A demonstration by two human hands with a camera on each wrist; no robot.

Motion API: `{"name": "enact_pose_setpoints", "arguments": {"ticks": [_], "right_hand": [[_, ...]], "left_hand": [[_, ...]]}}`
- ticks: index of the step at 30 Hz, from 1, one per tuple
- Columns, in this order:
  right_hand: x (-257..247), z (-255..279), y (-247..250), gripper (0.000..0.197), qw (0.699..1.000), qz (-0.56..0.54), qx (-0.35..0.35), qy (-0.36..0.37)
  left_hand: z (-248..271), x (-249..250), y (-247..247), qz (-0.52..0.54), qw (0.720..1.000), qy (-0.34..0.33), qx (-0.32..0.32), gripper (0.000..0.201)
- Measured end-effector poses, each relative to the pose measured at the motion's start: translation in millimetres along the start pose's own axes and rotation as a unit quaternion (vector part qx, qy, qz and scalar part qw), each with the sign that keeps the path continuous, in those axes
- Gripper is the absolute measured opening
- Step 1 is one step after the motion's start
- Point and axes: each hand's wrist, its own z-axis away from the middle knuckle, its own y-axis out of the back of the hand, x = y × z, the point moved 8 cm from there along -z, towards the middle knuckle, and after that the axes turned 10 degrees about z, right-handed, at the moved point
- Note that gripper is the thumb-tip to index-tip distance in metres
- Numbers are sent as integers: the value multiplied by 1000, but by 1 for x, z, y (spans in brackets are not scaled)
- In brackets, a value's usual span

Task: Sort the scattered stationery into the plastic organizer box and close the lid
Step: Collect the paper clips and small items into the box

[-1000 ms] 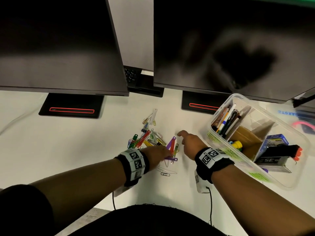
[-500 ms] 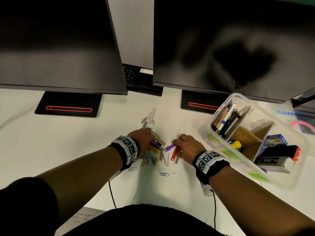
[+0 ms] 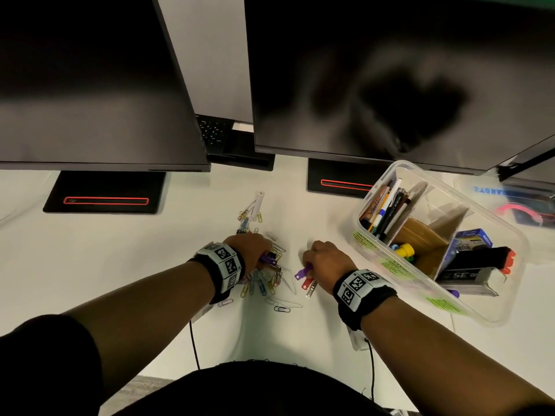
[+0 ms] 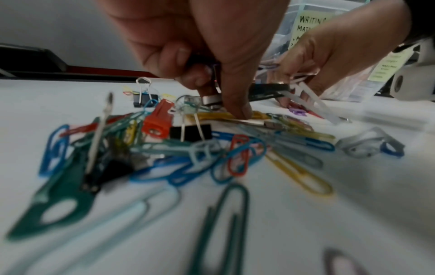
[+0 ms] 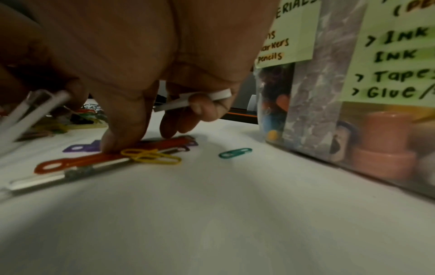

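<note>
A pile of coloured paper clips and black binder clips [image 3: 261, 283] [image 4: 188, 145] lies on the white desk. My left hand [image 3: 255, 247] [image 4: 223, 93] is over the pile, fingers curled round purple and dark clips, one fingertip pressing on yellow clips. My right hand [image 3: 321, 259] [image 5: 146, 130] holds white plastic strips [image 5: 204, 98] in curled fingers, and its fingertips press on a red fastener [image 5: 113, 158] beside a purple one [image 5: 80, 148]. The clear organizer box [image 3: 486, 313] [image 5: 324, 93] stands open to the right, holding pens, a stapler and boxes.
Two dark monitors hang over the desk's back, their stands [image 3: 102, 193] behind the pile. More white strips and clips [image 3: 256, 202] lie farther back. A clear lid [image 3: 510, 199] rests at the far right. A green clip [image 5: 235, 153] lies near the box wall. Cables run off the front edge.
My left hand moved forward over the pile and curled round clips. My right hand went from pointing with a straight finger to curling down onto the red and purple fasteners.
</note>
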Motion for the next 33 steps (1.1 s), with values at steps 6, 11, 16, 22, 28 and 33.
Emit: {"name": "enact_pose_setpoints", "arguments": {"ticks": [6,11,16,22,28,33], "right_hand": [[5,-2,0,13,1000,-11,-22,-15],[23,4,15,20,969,-230,30,-88],[29,5,17,42,931,-344,35,-120],[37,-3,28,27,846,-488,89,-194],[32,2,44,24,777,-585,72,-221],[15,3,45,19,841,-513,35,-169]], "left_hand": [[6,-12,13,101,994,43,23,24],[6,-20,24,217,972,52,66,27],[8,-17,27,238,968,31,75,17],[10,-10,25,273,960,28,61,16],[11,-5,29,265,962,25,61,17],[11,-5,33,255,964,33,73,19]]}}
